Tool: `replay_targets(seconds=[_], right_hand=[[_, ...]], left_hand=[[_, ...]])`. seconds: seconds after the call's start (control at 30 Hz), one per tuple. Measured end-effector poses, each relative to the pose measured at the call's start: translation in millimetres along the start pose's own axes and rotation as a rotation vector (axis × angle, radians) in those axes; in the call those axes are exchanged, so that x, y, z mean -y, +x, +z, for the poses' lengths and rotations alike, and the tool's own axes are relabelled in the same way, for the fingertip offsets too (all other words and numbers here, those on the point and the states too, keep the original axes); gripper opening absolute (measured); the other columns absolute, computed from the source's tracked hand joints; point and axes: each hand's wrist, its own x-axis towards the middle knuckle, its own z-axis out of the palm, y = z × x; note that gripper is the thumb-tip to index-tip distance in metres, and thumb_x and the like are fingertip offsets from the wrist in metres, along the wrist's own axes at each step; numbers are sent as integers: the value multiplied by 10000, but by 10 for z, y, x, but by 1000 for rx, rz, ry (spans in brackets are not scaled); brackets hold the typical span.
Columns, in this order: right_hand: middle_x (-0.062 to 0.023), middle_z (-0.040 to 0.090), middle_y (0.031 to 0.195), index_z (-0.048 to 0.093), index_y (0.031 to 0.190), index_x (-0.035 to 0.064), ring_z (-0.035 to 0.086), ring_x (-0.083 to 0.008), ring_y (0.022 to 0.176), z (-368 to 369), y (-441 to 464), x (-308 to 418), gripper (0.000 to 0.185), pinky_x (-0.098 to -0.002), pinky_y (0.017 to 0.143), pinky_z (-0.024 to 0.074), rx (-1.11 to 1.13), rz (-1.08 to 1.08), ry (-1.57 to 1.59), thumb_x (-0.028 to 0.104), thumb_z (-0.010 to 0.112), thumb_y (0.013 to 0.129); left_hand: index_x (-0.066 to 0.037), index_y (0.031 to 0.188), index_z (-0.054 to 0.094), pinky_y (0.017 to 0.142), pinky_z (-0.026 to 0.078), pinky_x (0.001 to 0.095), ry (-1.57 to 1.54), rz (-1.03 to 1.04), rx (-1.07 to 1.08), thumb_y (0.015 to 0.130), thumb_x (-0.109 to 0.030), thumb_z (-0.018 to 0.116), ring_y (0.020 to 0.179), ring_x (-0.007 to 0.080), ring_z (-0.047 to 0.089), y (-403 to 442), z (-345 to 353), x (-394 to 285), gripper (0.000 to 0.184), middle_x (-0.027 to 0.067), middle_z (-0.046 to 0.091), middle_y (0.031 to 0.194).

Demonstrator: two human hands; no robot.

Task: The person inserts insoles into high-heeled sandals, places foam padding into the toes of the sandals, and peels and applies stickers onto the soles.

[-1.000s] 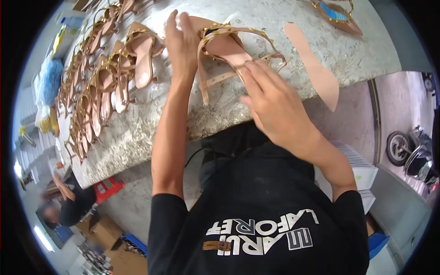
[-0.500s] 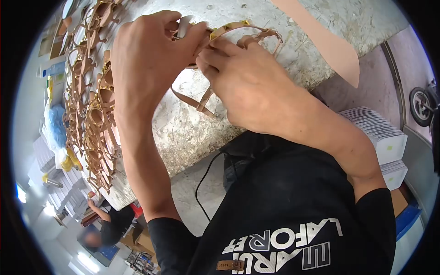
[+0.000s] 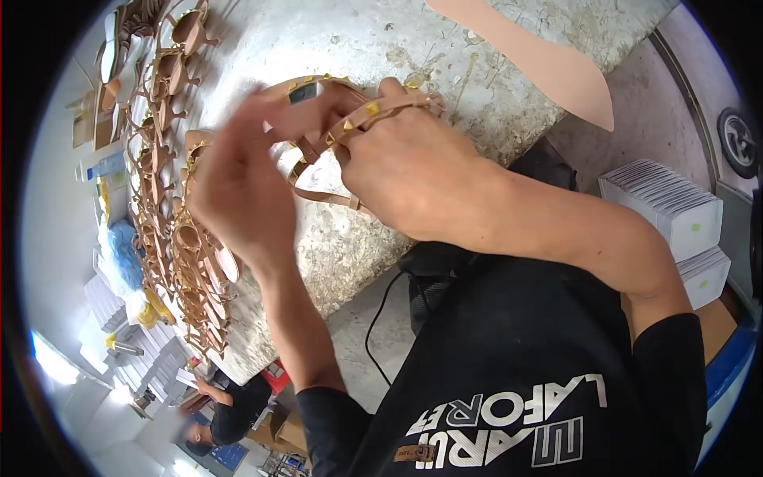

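Observation:
A tan strappy sandal point(image 3: 385, 107) with gold pyramid studs is held above the worktable. My right hand point(image 3: 421, 171) grips it, fingers curled under, with a studded strap lying across the knuckles. A loose tan strap point(image 3: 330, 196) hangs below, between my hands. My left hand point(image 3: 246, 183) is at the sandal's left side, smeared by motion. Its fingers are too blurred to show whether they touch the sandal.
Rows of similar tan sandals point(image 3: 171, 230) line the left side of the worktable point(image 3: 334, 262). A flat pink-beige sole-shaped sheet point(image 3: 532, 63) overhangs the far right edge. White stacks point(image 3: 668, 207) stand at right. Another person point(image 3: 230, 413) is at lower left.
My left hand has drawn down and away from the strap, which now lies over my right hand's knuckles. My right hand keeps its hold. The whole view has shifted slightly.

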Motion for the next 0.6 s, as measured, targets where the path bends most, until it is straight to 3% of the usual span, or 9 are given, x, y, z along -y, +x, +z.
replay_targets(seconds=[0.03, 0.1, 0.17, 0.2, 0.27, 0.3, 0.47, 0.57, 0.6], right_hand=[[-148, 712, 966, 741, 900, -19, 685, -244, 970, -16, -4, -14, 198, -420, 976, 472, -61, -73, -84, 111, 648, 783], [-155, 714, 922, 740, 880, -16, 697, -249, 921, -73, 40, -38, 196, -408, 939, 494, 27, -73, -27, 133, 644, 797], [-161, 717, 879, 740, 859, -13, 709, -253, 873, -114, 50, -20, 202, -396, 901, 516, 122, -73, 40, 156, 641, 810], [-159, 708, 818, 739, 835, -12, 709, -249, 836, -150, 70, -24, 291, -389, 869, 529, 172, -37, 42, 252, 621, 868], [-156, 700, 756, 737, 811, -11, 709, -245, 799, -224, 108, -23, 402, -382, 836, 542, 221, 13, 53, 349, 602, 926], [-153, 694, 726, 735, 798, -12, 708, -245, 798, -332, 164, 13, 556, -397, 865, 532, 348, 59, 34, 484, 534, 948], [-138, 682, 655, 727, 775, -18, 709, -248, 857, -283, 244, 108, 882, -448, 996, 470, 441, 68, -116, 769, 361, 932], [-155, 719, 782, 732, 862, -37, 696, -266, 962, -47, 183, 74, 892, -476, 1080, 401, 252, 40, -140, 760, 340, 943], [-168, 721, 876, 720, 957, -51, 677, -278, 1017, -2, 198, 69, 895, -471, 1093, 390, -20, 7, -159, 754, 330, 949]], left_hand=[[-7, 1095, 731, 612, 582, 228, -256, -126, -113, 1017, -126, 583, 816, 166, 752, 91, -51, 24, 206, 124, 766, 962], [-7, 1225, 677, 428, 475, 201, -445, -194, -335, 1048, -140, 520, 617, 101, 681, 244, -42, 280, 272, 160, 724, 1127], [-31, 1256, 677, 480, 521, 218, 180, -49, 78, 1046, -138, 521, 666, 148, 710, 118, 8, 667, 283, 138, 721, 1166], [-71, 1284, 681, 854, 588, 338, 93, -242, 291, 1028, -75, 515, 1098, 304, 697, 75, 47, 537, 305, 146, 662, 1316], [-96, 1293, 685, 1105, 421, 440, 0, 114, 429, 1003, -13, 519, 1385, 324, 489, 24, 59, 581, 344, 162, 582, 1429], [-121, 1309, 679, 1212, 235, 476, -122, 69, 507, 1003, 1, 514, 1508, 324, 282, 0, 14, 567, 370, 176, 555, 1453], [-80, 1276, 688, 1212, 251, 471, -124, 52, 492, 960, 54, 498, 1493, 337, 316, -36, -18, 600, 392, 167, 538, 1474], [-38, 1263, 646, 1216, 255, 472, -281, 3, 433, 931, 102, 464, 1496, 336, 312, -88, 30, 772, 403, 162, 523, 1489], [-38, 1279, 617, 1214, 263, 465, -293, 26, 422, 968, 68, 463, 1494, 330, 315, -95, 41, 787, 363, 160, 523, 1489]])
